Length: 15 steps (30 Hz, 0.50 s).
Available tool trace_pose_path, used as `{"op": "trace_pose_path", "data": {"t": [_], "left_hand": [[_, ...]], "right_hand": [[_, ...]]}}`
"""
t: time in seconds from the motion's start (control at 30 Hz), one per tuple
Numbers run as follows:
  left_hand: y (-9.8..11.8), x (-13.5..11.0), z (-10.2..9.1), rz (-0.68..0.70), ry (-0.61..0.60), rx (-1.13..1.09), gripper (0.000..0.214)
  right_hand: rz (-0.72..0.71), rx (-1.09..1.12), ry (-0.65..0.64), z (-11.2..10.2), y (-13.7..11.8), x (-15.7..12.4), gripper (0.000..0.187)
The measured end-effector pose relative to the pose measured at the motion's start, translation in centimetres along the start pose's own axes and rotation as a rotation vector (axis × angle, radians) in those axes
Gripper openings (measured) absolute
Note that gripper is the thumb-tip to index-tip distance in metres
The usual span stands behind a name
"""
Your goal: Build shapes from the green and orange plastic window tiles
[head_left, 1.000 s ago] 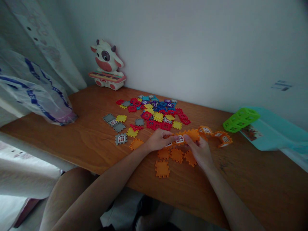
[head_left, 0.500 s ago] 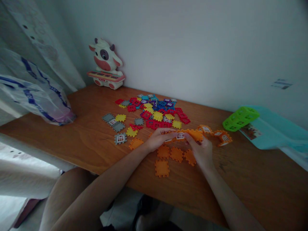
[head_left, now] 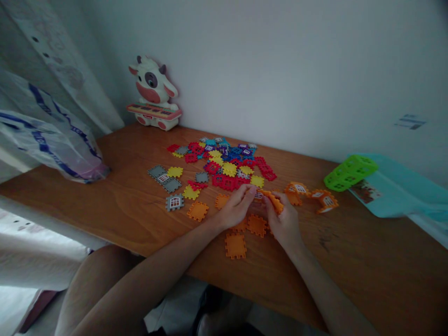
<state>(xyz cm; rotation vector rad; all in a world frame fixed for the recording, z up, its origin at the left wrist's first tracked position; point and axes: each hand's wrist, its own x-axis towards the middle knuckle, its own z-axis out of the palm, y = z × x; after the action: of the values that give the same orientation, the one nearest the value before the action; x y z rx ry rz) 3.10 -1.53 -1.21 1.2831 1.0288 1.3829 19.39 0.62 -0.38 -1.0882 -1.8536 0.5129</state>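
- While we watch at this wooden desk, the right hand pinches an orange plastic tile between thumb and fingers, just above the desk, right of centre!
- The left hand comes in close beside it, fingers pressed together; whether it grips anything, I can't tell.
- That tile looks light, stiff and a touch springy, so its notched edge offers the best hold.
- Loose orange tiles lie right under the hands.
- Over on the left, a translucent plastic bag slumps on the desk, its contents unclear, a pinkish tint at the bottom.
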Motion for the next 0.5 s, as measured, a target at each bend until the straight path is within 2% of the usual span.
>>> {"op": "trace_pose_path", "data": {"t": [0.17,0.37,0.5], "left_hand": [[0.4,-0.8,0.7,0.112,0.038,0.149,0.041],[0.6,-1.2,1.0,0.160,0.030,0.236,0.037],[0.8,-1.6,1.0,0.141,-0.028,0.239,0.036]], "right_hand": [[-0.100,-0.002,-0.078,0.5,0.0,-0.3,0.020],[-0.150,-0.040,0.051,0.8,-0.1,-0.5,0.015],[-0.131,-0.050,0.064,0.5,-0.1,-0.3,0.012]]}}
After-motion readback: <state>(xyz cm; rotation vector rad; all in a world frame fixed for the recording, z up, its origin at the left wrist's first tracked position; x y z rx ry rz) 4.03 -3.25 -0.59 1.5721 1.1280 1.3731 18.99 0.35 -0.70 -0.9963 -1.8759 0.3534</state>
